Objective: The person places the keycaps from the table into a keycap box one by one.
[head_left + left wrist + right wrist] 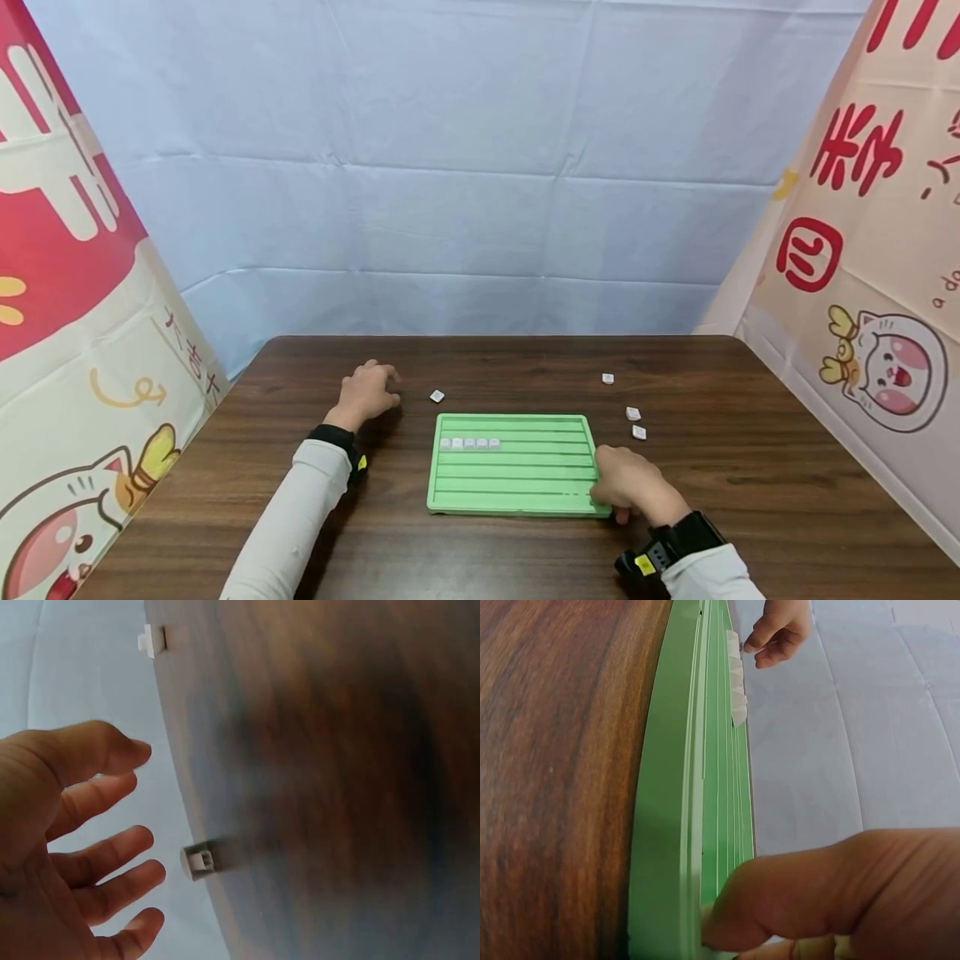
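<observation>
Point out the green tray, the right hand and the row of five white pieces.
Green tray (pixel 525 483): head view, bare ridged surface.
Right hand (pixel 628 480): head view, back of the hand.
Row of five white pieces (pixel 469 444): head view, middle piece.

Wood counter (pixel 495 558); blue sheet (pixel 465 167) behind counter, red-and-white cloth (pixel 82 350) left of counter, cream cloth (pixel 862 200) right of it.

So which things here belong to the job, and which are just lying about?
Likely part of the job:
green tray, with the right hand at its right end
five white tiles lined up in it
four loose white tiles, one near the left hand

Just surroundings:
printed cloths
pale blue cloth
</observation>
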